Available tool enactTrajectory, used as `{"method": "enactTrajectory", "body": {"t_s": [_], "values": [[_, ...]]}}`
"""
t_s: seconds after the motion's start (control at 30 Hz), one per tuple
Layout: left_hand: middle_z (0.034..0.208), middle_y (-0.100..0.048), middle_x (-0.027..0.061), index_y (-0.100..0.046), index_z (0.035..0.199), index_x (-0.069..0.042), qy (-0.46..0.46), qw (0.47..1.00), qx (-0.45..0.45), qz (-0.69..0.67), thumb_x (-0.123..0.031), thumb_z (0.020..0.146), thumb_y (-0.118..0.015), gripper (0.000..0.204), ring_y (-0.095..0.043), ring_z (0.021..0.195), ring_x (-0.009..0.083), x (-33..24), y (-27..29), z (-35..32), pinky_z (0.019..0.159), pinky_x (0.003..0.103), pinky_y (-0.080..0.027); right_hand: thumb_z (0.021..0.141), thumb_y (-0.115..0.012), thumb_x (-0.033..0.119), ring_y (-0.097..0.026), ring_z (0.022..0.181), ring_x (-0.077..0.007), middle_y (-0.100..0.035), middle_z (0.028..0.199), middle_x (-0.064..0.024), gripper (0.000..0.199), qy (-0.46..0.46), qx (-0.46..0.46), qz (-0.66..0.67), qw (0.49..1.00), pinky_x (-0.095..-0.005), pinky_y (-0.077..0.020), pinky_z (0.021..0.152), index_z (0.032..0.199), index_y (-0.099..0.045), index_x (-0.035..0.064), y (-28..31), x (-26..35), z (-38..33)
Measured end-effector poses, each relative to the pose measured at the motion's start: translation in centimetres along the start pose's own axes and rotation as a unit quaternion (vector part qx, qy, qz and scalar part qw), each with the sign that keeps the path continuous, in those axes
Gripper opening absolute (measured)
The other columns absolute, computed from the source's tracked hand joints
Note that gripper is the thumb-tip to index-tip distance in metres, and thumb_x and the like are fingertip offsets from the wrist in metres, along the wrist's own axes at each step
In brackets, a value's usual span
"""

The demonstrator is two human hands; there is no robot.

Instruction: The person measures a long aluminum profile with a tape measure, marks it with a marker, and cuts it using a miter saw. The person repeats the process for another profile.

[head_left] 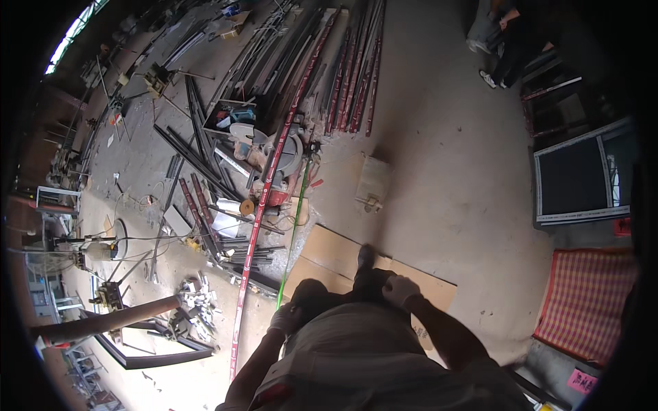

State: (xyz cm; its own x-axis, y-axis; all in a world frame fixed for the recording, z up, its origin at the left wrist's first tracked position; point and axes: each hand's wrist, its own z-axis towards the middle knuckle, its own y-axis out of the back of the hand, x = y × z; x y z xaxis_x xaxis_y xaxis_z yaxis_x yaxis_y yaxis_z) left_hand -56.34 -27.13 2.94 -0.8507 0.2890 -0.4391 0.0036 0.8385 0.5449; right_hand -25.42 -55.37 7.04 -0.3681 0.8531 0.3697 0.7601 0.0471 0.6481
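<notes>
My right hand (399,290), in a pale glove, is at my right thigh with its fingers curled in; whatever it holds, if anything, is hidden. My left hand (286,318), gloved too, lies against my left thigh, its fingers lost in shade. A thin green strip (293,233) runs along the floor and ends near that hand. Left of it, a long red-and-white wrapped profile (256,226) slants from the pile of stock past my left side. Flattened cardboard (329,250) lies under my feet, and my dark shoe (367,257) is on it.
A mitre saw (291,152) stands ahead left among dark profiles (195,161). A pale block-like object (373,181) sits on the floor ahead. Framed panels (572,178) and a checked cloth (586,301) are at right. Another person (510,41) stands far right. A brown pole (110,320) juts in at left.
</notes>
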Motion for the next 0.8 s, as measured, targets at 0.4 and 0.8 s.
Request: {"method": "enactTrajectory", "body": {"t_s": [0.4, 0.8], "values": [[0.13, -0.064, 0.0201, -0.064, 0.129, -0.004, -0.023, 0.999, 0.039, 0.023, -0.04, 0.095, -0.061, 0.05, -0.059, 0.123, 0.0395, -13.6, 7.9, 8.8, 0.104, 0.048, -0.048, 0.091, -0.056, 0.056, -0.065, 0.119, -0.0342, -0.067, 0.125, -0.0199, 0.059, 0.061, 0.231, -0.107, 0.965, -0.0461, -0.0509, 0.102, 0.123, -0.066, 0.007, 9.1, 0.3, 13.9], [0.12, -0.073, 0.0187, -0.065, 0.129, -0.007, -0.001, 0.998, 0.049, -0.026, -0.046, 0.089, -0.07, 0.055, -0.069, 0.115, 0.0334, -14.1, 16.9, 23.2, 0.099, 0.042, -0.053, 0.088, -0.067, 0.05, -0.062, 0.122, -0.0369, -0.061, 0.134, -0.02, 0.059, 0.056, 0.119, -0.139, 0.982, -0.0468, -0.052, 0.103, 0.129, -0.061, 0.0074, 21.7, 13.1, 29.6]]}}
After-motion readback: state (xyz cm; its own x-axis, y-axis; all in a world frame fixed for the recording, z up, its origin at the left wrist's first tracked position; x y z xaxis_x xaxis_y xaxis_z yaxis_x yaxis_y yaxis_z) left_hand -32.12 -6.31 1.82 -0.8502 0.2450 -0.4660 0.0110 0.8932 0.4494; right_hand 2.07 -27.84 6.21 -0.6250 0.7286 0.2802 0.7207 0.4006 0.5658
